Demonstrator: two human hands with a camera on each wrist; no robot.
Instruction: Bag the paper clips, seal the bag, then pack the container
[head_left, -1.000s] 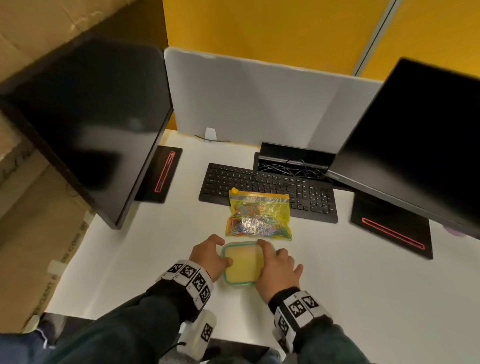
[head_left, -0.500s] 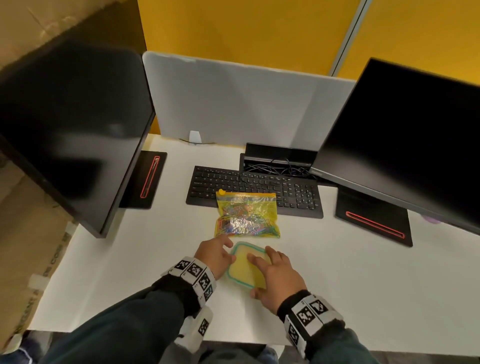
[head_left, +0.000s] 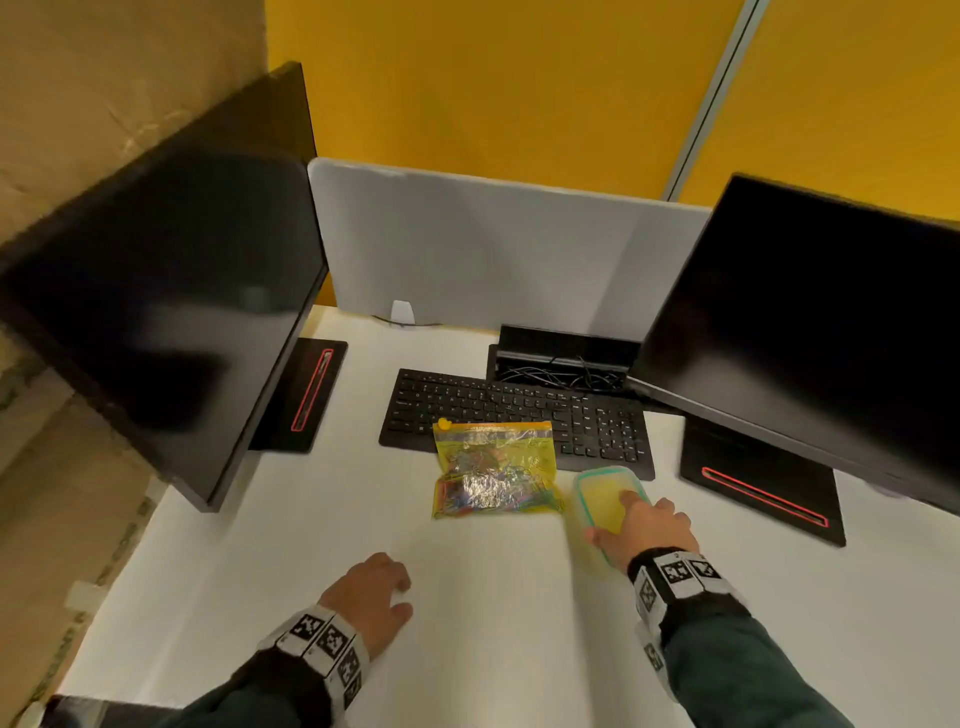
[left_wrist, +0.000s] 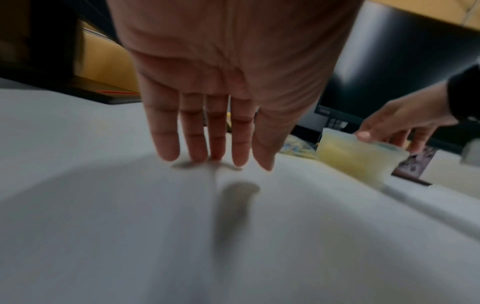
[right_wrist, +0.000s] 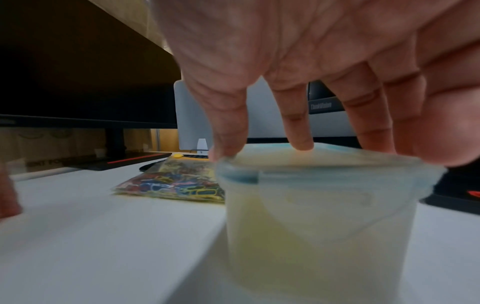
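Two hands noted | right hand (head_left: 647, 530) gripping lidded container (head_left: 605, 499) by rim, just right of sealed bag (head_left: 493, 470) | left hand (head_left: 371, 597) flat on counter (head_left: 493, 623), empty, nearer bag's left.

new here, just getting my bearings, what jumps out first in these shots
The yellow bag of coloured paper clips lies flat mid-desk, just in front of the black keyboard. Right beside it, the right hand grips the lidded container by its top, while the left hand hovers open near the desk's front edge. Two dark monitors flank everything.
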